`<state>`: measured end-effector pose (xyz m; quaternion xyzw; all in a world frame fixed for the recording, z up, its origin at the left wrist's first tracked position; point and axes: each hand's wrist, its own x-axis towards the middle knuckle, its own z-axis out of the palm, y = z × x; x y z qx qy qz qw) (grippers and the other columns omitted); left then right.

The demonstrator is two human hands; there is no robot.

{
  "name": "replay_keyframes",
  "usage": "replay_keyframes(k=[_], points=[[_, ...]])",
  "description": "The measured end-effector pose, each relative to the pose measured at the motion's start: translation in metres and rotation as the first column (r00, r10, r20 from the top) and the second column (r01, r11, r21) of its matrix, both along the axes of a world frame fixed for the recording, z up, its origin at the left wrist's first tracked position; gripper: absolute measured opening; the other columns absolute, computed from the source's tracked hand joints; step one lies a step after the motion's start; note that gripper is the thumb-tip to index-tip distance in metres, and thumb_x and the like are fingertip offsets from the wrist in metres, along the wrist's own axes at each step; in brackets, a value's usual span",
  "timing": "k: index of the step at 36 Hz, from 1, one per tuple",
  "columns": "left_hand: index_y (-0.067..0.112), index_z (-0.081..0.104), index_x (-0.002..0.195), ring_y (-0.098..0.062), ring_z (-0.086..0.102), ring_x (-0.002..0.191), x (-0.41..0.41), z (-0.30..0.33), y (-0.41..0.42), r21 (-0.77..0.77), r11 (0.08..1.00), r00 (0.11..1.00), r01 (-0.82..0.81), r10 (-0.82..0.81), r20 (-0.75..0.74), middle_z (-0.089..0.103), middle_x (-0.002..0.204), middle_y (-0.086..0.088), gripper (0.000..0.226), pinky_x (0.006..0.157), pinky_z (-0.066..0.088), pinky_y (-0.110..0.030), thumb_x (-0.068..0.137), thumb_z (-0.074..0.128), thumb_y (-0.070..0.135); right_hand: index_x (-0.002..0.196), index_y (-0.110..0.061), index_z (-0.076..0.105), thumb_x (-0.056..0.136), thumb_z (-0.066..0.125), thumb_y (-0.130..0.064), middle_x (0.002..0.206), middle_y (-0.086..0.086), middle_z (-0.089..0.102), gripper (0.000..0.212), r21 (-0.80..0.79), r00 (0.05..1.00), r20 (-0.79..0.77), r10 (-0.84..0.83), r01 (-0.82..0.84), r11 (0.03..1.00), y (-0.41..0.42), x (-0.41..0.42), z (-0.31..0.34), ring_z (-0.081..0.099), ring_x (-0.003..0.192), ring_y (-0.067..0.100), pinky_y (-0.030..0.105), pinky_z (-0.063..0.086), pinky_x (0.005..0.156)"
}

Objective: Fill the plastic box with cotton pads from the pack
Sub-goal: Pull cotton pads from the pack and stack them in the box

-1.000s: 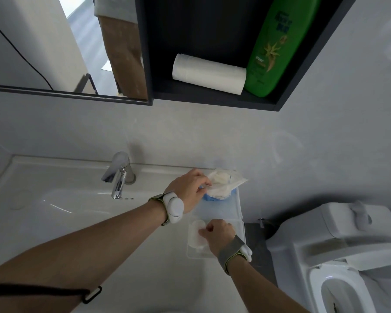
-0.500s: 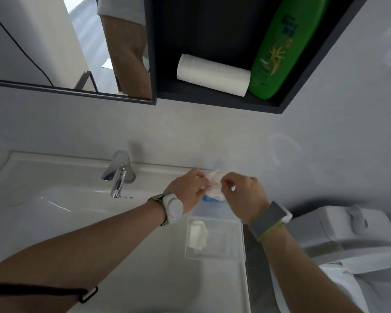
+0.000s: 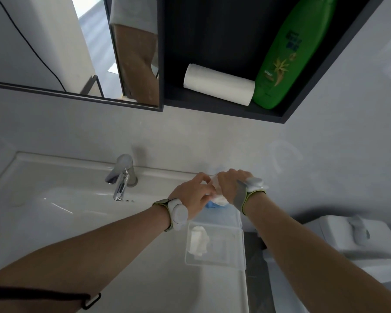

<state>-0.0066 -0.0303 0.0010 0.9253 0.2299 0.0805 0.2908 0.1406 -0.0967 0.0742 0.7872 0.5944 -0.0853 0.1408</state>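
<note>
Now both hands on pack (image 3: 217,199) at counter (image 3: 212,290) back edge: left hand (image 3: 193,195) gripping it, right hand (image 3: 229,185) closed around top. Plastic box (image 3: 215,243) nearer, open, few cotton pads (image 3: 198,242) inside.

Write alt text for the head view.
Both hands, left hand and right hand, work at a cotton pad pack above an open clear plastic box holding a few pads, on the sink edge.

Hands: two, left hand (image 3: 193,195), right hand (image 3: 230,185)
Plastic box (image 3: 226,258): one
Cotton pad pack (image 3: 218,198): one
Faucet (image 3: 122,175): one
Paper roll (image 3: 218,86): one
Green bottle (image 3: 285,57): one
</note>
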Motion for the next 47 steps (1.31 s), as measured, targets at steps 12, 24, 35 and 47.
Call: replay_keyframes(k=[12,24,35,47], points=[[0.025,0.066,0.106,-0.023,0.061,0.080,0.003,-0.001,-0.002,0.034,0.999,1.000,0.025,-0.024,-0.017,0.043,0.133,0.009,0.016,0.071,0.052,-0.034,0.098,0.053,0.024,0.080,-0.029,0.061,0.071,0.053,-0.040,0.081,-0.006,0.061,0.016,-0.062,0.994,-0.084,-0.074,0.069,0.996,0.006,-0.003,-0.006,0.057,0.074,0.023,0.026,0.043,0.075],[0.026,0.064,0.111,-0.025,0.062,0.080,0.003,-0.004,-0.002,0.032,0.999,0.999,0.030,-0.029,-0.027,0.043,0.132,0.011,0.018,0.071,0.052,-0.036,0.098,0.052,0.025,0.082,-0.026,0.058,0.070,0.048,-0.043,0.081,-0.005,0.059,0.023,-0.106,0.995,-0.044,-0.090,0.085,0.991,0.007,-0.005,-0.016,0.055,0.073,0.025,0.029,0.042,0.072],[0.030,0.065,0.105,-0.025,0.060,0.077,0.000,-0.004,-0.001,0.009,1.000,0.999,0.030,-0.029,-0.045,0.041,0.130,0.012,0.016,0.070,0.050,-0.036,0.097,0.052,0.025,0.089,-0.024,0.064,0.081,0.052,-0.038,0.091,-0.001,0.068,0.020,-0.058,0.999,-0.036,-0.004,0.002,0.998,0.003,-0.005,-0.018,0.066,0.084,0.025,0.027,0.043,0.070],[0.030,0.064,0.109,-0.021,0.056,0.074,0.000,0.002,-0.002,0.013,1.000,0.997,0.012,-0.011,-0.071,0.042,0.135,0.011,0.016,0.073,0.049,-0.034,0.098,0.051,0.028,0.089,-0.027,0.066,0.081,0.045,-0.043,0.089,-0.003,0.066,0.028,-0.009,0.999,-0.020,0.038,-0.038,0.999,-0.002,-0.004,-0.021,0.066,0.087,0.025,0.028,0.043,0.070]])
